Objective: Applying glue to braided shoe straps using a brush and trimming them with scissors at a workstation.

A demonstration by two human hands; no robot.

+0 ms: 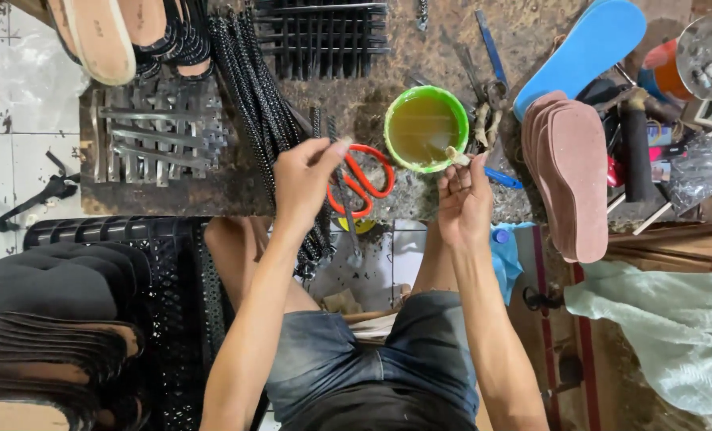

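Observation:
My left hand (304, 179) pinches the top end of a black braided strap (321, 227) that hangs down from the fingers toward my knee. My right hand (463, 195) grips a small glue brush (456, 157) whose tip rests at the rim of a green bowl of brownish glue (425, 128). Orange-handled scissors (364, 179) lie on the worn workbench (236, 191) between my two hands. A bundle of long black braided straps (252, 88) lies diagonally on the bench, just left of my left hand.
Pink-brown insoles (571, 172) are stacked at the right, a blue insole (583, 48) behind them. Metal cutting dies (160, 136) lie at the left, a black grid (320, 36) at the back. Black soles (53, 319) fill a black crate at lower left. A pale cloth (675, 327) lies lower right.

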